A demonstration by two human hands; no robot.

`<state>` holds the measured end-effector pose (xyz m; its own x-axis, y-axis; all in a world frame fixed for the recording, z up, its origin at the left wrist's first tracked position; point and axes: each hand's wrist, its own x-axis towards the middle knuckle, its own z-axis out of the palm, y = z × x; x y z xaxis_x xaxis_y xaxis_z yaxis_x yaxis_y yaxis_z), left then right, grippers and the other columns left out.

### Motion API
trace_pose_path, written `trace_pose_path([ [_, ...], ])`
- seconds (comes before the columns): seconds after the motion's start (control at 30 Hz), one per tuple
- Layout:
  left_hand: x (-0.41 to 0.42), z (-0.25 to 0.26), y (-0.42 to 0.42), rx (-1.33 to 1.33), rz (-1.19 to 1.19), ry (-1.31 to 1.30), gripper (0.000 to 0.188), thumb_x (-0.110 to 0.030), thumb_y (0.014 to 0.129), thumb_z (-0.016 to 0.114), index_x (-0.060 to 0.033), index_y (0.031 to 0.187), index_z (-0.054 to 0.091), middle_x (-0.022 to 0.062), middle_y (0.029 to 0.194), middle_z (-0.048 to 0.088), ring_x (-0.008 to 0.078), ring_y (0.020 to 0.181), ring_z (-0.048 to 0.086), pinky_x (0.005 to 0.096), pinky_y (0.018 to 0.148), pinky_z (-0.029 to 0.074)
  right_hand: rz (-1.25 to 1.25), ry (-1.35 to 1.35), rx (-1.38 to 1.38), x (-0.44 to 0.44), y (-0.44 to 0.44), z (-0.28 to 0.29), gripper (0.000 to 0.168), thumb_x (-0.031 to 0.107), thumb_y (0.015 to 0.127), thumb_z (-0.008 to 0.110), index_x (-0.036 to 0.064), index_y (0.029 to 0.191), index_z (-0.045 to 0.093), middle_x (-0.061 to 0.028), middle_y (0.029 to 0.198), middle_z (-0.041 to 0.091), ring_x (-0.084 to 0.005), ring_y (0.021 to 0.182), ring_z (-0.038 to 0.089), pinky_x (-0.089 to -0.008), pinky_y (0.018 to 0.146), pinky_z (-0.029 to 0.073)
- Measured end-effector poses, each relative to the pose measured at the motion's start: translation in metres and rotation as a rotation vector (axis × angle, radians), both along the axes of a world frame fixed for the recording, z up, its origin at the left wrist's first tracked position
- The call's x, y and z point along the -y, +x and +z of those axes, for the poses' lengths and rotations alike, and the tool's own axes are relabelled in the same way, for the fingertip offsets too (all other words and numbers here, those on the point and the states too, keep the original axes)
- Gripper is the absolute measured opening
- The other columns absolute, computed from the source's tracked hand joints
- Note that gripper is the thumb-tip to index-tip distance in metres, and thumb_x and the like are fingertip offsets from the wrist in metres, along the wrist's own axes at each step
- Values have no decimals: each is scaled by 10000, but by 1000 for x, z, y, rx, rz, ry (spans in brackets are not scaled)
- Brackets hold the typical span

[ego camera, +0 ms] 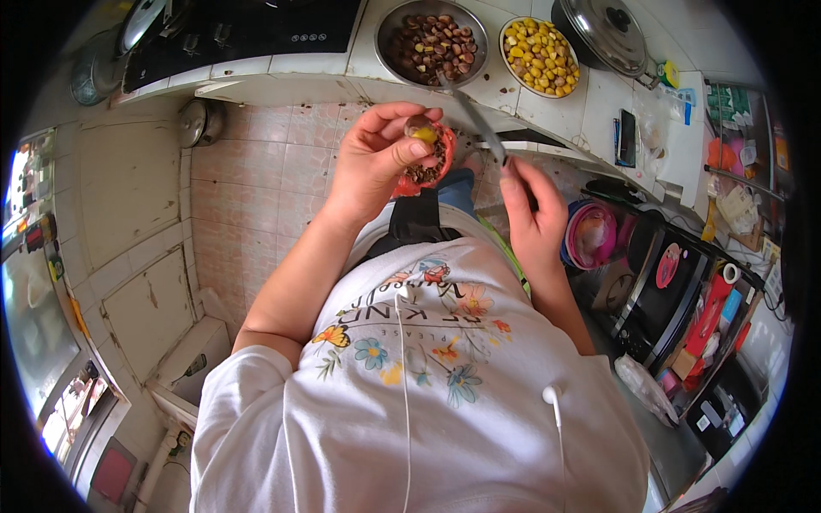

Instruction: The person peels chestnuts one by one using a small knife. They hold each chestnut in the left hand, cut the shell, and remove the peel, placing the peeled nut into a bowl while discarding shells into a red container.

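Observation:
Between its thumb and fingers my left hand [378, 154] holds a partly peeled chestnut [423, 133], its yellow flesh bare on one side and brown shell on the other. A knife [480, 122] is gripped at its handle by my right hand [535, 205]; the blade points up and left towards the counter, apart from the chestnut. Below the left hand sits a red plastic bag [447, 168] with brown shell pieces in it. A metal bowl [383, 54] of brown chestnuts stands on the counter, with a bowl [505, 72] of yellow peeled chestnuts to its right.
A black cooktop [269, 45] lies at the counter's left. On the right are a lidded pot [603, 32] and a phone [626, 138]. Under the counter edge, a drawer [558, 151] stands slightly out. A pink basin [593, 234] is at the lower right.

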<state>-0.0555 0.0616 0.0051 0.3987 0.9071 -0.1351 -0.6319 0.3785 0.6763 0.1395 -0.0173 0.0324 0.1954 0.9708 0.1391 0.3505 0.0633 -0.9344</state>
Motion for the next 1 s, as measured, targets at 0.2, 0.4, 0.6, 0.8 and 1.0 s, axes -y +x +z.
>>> trace_pose_path([
  [0.2, -4, 5, 2, -39, 59, 15, 346, -19, 856, 593, -48, 1195, 527, 170, 1222, 548, 206, 1076, 573, 303, 887, 509, 65, 52, 190, 12, 4, 2, 275, 54, 774, 710, -42, 1017, 625, -90, 764, 613, -172, 692, 655, -255, 611, 506],
  [0.4, -6, 5, 2, -36, 70, -36, 353, -24, 892, 542, -43, 1242, 504, 172, 1214, 552, 207, 1084, 568, 310, 909, 497, 2, 86, 323, 13, 8, 2, 295, 73, 737, 738, -7, 1006, 646, -87, 743, 599, -191, 632, 630, -268, 557, 480],
  [0.6, -5, -1, 3, -84, 86, -60, 320, -23, 883, 560, -28, 1203, 546, 105, 1111, 613, 184, 1013, 600, 299, 886, 513, 15, 63, 492, 18, 10, 14, 300, 5, 729, 734, -57, 1002, 627, -103, 779, 599, -180, 666, 612, -263, 588, 476],
  [0.8, -1, 1, 7, -94, 95, -131, 270, -24, 874, 576, -29, 1144, 582, 64, 1058, 630, 162, 976, 610, 303, 883, 517, -44, 75, 446, 21, 6, 9, 296, -9, 726, 735, -54, 998, 630, -101, 792, 599, -181, 675, 611, -265, 589, 476],
  [1.0, -1, -2, 9, -15, 65, -182, 244, -20, 868, 584, -43, 1112, 596, 62, 1051, 631, 158, 970, 612, 303, 885, 514, -89, 140, 327, 17, -4, -1, 298, 52, 721, 751, 0, 994, 645, -76, 724, 594, -187, 625, 629, -276, 540, 473],
])
